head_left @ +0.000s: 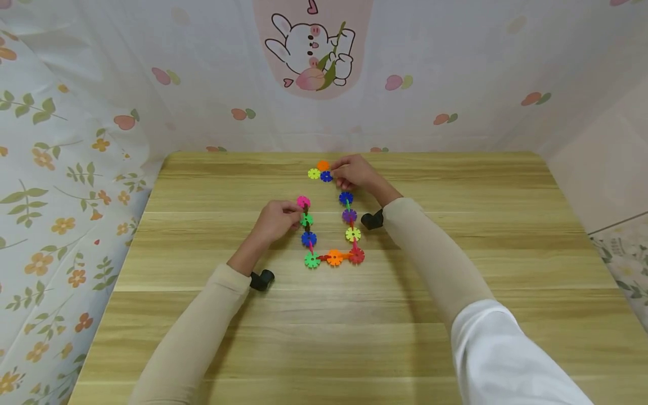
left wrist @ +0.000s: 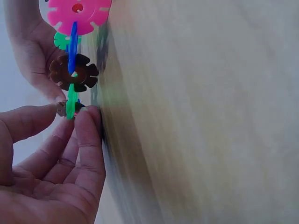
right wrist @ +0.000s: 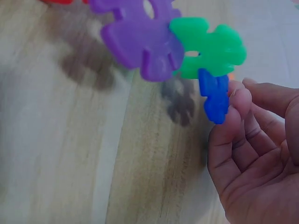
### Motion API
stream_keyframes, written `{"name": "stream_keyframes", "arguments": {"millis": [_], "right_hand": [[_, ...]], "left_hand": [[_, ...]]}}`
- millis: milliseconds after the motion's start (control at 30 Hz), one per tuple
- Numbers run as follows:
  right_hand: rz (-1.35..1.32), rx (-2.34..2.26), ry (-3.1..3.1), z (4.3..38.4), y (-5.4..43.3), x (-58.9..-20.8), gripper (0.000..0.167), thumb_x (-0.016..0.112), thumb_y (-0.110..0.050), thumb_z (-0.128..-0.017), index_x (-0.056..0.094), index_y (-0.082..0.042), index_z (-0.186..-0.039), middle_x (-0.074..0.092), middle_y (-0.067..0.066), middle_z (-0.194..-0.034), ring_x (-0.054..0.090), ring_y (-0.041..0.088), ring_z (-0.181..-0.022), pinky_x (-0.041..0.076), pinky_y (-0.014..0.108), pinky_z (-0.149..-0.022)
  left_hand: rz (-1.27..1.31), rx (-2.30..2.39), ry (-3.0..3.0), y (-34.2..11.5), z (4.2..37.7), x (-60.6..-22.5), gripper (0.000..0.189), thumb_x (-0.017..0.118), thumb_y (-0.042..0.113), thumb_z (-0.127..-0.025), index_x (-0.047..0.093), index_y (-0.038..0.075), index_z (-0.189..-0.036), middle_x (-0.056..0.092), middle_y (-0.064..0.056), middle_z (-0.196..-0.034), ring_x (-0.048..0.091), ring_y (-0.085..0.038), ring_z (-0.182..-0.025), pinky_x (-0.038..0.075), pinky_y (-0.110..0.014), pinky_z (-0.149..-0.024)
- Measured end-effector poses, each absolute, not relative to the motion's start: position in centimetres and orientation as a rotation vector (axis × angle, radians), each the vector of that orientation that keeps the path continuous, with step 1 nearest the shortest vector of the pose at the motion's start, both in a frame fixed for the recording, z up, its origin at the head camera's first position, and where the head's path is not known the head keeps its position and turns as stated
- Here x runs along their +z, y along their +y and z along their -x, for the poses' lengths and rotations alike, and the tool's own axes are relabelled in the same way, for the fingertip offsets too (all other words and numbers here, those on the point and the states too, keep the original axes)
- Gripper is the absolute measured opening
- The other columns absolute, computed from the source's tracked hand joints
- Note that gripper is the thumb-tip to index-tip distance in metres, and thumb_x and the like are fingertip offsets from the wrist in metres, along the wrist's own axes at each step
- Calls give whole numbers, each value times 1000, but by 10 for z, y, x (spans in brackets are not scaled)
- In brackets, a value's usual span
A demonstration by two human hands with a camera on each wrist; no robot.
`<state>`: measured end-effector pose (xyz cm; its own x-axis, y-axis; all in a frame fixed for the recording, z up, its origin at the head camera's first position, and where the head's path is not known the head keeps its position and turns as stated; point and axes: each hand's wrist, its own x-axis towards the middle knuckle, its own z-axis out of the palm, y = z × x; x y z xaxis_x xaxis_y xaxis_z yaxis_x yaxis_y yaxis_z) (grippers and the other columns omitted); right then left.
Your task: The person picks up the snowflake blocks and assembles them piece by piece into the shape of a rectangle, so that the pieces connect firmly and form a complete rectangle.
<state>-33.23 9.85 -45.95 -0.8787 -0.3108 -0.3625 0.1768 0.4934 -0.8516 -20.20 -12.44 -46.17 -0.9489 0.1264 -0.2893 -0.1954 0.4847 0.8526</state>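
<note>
A U-shaped chain of interlocking snowflake discs (head_left: 334,257) lies on the table. My left hand (head_left: 277,219) pinches the chain's left arm near its upper end, by the green disc (left wrist: 70,98) and just below the pink disc (head_left: 304,201). A brown disc (left wrist: 74,73) stands beside the fingers. Beyond the right arm's blue end disc (right wrist: 216,99), my right hand (head_left: 354,170) bends its fingers beside a loose orange disc (head_left: 323,165) and a blue disc (head_left: 326,176). Whether it grips either is hidden. A yellow disc (head_left: 314,174) lies left of them.
The wooden table (head_left: 324,337) stretches around the chain, meeting a printed curtain (head_left: 435,73) along its back edge. Black wrist-worn cameras (head_left: 262,280) jut from both cuffs near the table surface.
</note>
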Motion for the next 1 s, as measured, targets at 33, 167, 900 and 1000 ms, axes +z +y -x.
{"name": "stream_keyframes", "arguments": {"millis": [33,167,900,1000], "right_hand": [[111,-1360,2270,333,98,-460,27,62,-18,-96,64,-7,-121,63,7,-67,54,14,-49,52,25,-50],[128,-1311,2303,335,95,-463,28,63,-19,-95,63,-8,-121,62,7,-67,55,15,-50,52,26,-49],[177,-1132,2397,340,89,-467,17,66,-13,-93,64,-3,-105,60,4,-63,56,12,-49,52,26,-49],[163,-1099,2391,341,89,-465,17,66,-13,-93,65,0,-103,60,2,-61,56,11,-48,52,25,-49]], "left_hand": [[75,1460,2409,-125,203,-461,24,57,15,-96,69,0,-112,69,-15,-104,67,-21,-82,57,-28,-74],[157,1552,2340,-124,212,-459,26,54,14,-96,67,-1,-112,67,-17,-101,66,-21,-79,59,-29,-73],[280,1612,2075,-132,249,-462,28,57,7,-98,61,-4,-123,66,-9,-87,65,-13,-68,59,-26,-70],[284,1638,2053,-133,250,-465,28,56,5,-97,61,-4,-123,68,-9,-89,66,-12,-68,59,-26,-71]]}}
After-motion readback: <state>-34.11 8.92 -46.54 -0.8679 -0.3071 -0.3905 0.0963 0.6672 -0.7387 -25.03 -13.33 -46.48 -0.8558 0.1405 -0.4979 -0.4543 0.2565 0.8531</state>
